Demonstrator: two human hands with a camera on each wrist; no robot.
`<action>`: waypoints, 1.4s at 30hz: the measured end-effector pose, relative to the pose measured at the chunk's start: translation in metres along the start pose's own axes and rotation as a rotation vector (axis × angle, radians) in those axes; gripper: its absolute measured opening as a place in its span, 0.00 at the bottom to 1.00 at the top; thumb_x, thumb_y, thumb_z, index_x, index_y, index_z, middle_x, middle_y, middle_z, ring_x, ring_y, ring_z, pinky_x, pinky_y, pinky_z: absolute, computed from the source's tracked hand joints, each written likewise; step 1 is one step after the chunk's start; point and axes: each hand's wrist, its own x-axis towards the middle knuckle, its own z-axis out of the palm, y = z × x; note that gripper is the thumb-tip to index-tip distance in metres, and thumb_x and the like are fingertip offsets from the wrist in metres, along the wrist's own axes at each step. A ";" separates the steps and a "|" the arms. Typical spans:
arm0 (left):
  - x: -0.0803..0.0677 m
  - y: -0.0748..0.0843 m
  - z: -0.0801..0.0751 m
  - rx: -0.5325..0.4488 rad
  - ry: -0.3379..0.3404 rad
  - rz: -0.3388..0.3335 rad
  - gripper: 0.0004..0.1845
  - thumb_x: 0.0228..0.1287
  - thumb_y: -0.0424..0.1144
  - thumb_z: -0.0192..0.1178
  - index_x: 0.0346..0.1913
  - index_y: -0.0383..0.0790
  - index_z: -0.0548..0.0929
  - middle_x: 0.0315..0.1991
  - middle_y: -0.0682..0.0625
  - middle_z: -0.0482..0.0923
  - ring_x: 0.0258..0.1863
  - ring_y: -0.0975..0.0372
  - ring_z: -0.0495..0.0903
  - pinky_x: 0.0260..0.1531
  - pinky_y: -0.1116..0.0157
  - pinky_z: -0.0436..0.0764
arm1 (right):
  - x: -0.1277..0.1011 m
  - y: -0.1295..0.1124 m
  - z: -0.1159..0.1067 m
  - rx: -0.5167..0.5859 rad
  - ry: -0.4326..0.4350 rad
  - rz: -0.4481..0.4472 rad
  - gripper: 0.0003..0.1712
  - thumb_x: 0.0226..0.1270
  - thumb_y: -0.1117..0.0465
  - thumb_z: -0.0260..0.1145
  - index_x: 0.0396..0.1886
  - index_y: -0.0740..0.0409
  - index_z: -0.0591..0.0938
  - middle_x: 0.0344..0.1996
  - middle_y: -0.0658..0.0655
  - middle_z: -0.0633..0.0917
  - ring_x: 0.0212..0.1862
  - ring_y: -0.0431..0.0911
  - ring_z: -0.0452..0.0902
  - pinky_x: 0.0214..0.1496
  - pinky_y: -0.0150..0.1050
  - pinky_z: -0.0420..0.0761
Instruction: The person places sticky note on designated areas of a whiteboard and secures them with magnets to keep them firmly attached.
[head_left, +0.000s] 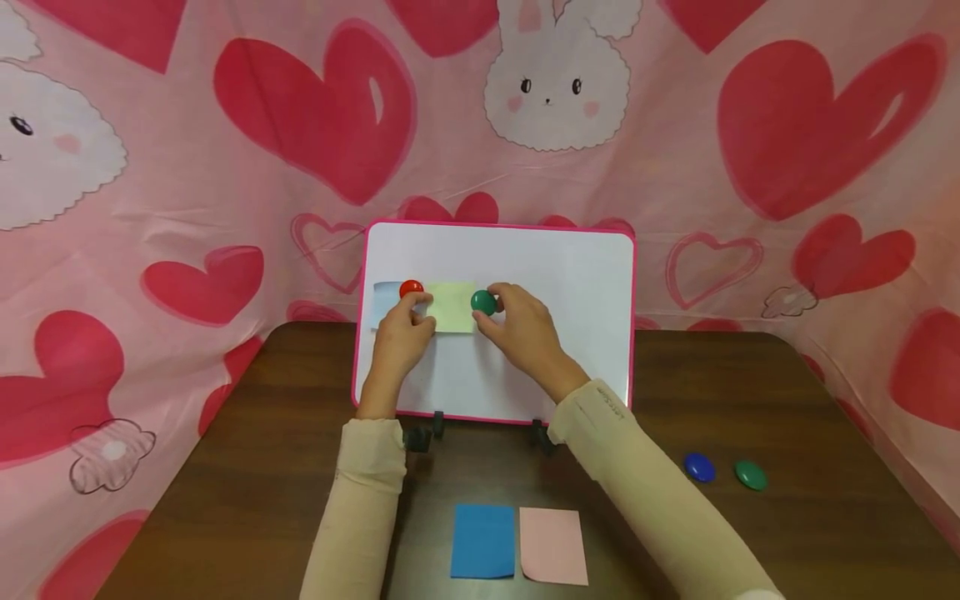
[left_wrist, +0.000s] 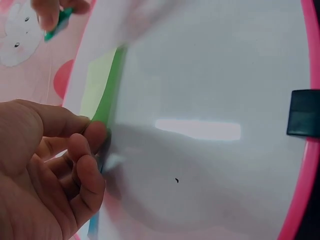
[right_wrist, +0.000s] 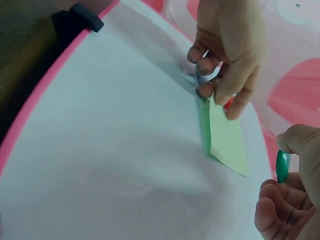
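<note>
A pale green sticky note (head_left: 453, 309) lies against the whiteboard (head_left: 480, 375). My left hand (head_left: 403, 337) pinches its left edge between thumb and finger; in the left wrist view the note's lower edge (left_wrist: 107, 95) stands off the board. A round red magnet (head_left: 411, 288) sits just above the left fingers, by a light blue note (head_left: 385, 307) partly hidden behind that hand. My right hand (head_left: 527, 332) holds a round green magnet (head_left: 483, 302) by its rim, at the note's right edge. The right wrist view shows this magnet (right_wrist: 283, 166) apart from the board.
The pink-framed whiteboard stands on black clips (head_left: 542, 435) on a dark wooden table (head_left: 300, 467). Nearer lie a blue note (head_left: 483, 542) and a pink note (head_left: 553, 546). To the right are a blue magnet (head_left: 699, 467) and another green magnet (head_left: 751, 475). A patterned cloth (head_left: 480, 183) hangs behind.
</note>
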 end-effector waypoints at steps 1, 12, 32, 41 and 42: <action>0.000 0.000 0.000 0.002 -0.001 -0.003 0.22 0.68 0.37 0.58 0.64 0.44 0.78 0.35 0.45 0.76 0.33 0.53 0.73 0.32 0.58 0.73 | 0.003 -0.001 0.002 -0.005 -0.004 0.000 0.27 0.65 0.55 0.74 0.60 0.62 0.79 0.45 0.57 0.82 0.43 0.47 0.77 0.49 0.42 0.82; 0.003 -0.001 0.000 0.001 -0.014 0.001 0.22 0.68 0.37 0.59 0.65 0.43 0.77 0.35 0.44 0.76 0.33 0.53 0.74 0.33 0.58 0.74 | 0.028 -0.005 0.027 -0.104 -0.032 0.008 0.28 0.70 0.51 0.69 0.60 0.65 0.77 0.48 0.60 0.81 0.48 0.49 0.78 0.57 0.45 0.79; 0.004 -0.001 0.000 0.034 -0.005 0.002 0.22 0.69 0.38 0.59 0.65 0.43 0.77 0.34 0.45 0.75 0.32 0.53 0.74 0.32 0.58 0.74 | 0.033 -0.001 0.040 -0.179 0.010 -0.021 0.28 0.71 0.50 0.68 0.61 0.64 0.76 0.47 0.61 0.80 0.42 0.50 0.78 0.52 0.45 0.82; 0.004 -0.001 0.000 0.035 -0.005 0.000 0.21 0.69 0.38 0.59 0.65 0.44 0.78 0.34 0.45 0.76 0.32 0.53 0.74 0.31 0.58 0.74 | 0.031 0.000 0.042 -0.222 0.016 -0.038 0.28 0.71 0.50 0.68 0.62 0.63 0.76 0.48 0.61 0.80 0.42 0.50 0.79 0.53 0.44 0.82; 0.004 -0.001 0.000 0.035 -0.005 0.000 0.21 0.69 0.38 0.59 0.65 0.44 0.78 0.34 0.46 0.76 0.32 0.53 0.74 0.31 0.58 0.74 | 0.031 0.000 0.042 -0.225 0.015 -0.038 0.28 0.71 0.50 0.68 0.62 0.63 0.75 0.48 0.61 0.80 0.42 0.50 0.79 0.54 0.44 0.82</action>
